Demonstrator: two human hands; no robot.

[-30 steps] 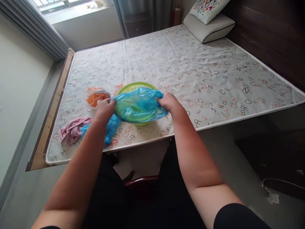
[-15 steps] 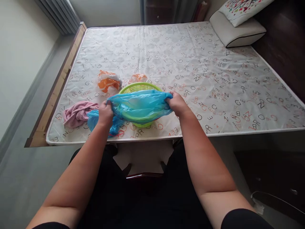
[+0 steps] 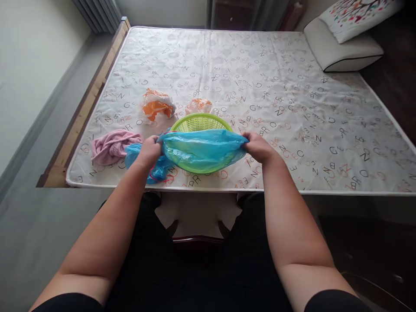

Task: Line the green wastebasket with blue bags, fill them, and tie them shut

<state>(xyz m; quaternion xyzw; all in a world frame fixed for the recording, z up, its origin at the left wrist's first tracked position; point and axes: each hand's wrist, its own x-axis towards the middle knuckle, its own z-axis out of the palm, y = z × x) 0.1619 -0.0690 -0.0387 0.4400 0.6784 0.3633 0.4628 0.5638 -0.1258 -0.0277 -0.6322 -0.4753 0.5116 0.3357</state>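
A blue plastic bag (image 3: 204,147) is stretched sideways between my two hands, over the near part of a green plastic basket (image 3: 201,121). My left hand (image 3: 152,149) is closed on the bag's left end. At the other end, my right hand (image 3: 259,147) pinches the bag, thumb and fingers together. The basket rests on the mattress, and its green shows faintly through the film. Beside my left hand, partly behind the wrist, lies another crumpled blue plastic bag (image 3: 160,169) with a red string or handle near it.
A pink cloth (image 3: 113,146) is bunched at the left of the patterned mattress (image 3: 292,169). Two crumpled orange-and-white plastic bags, a larger one (image 3: 157,106) and a smaller one (image 3: 199,105), lie behind. Pillows (image 3: 351,52) sit far right. A wooden bed rail (image 3: 84,104) edges the left.
The blue bag between my hands is pulled a little wider and flatter, showing more of the basket's far side. The whole view has shifted slightly.
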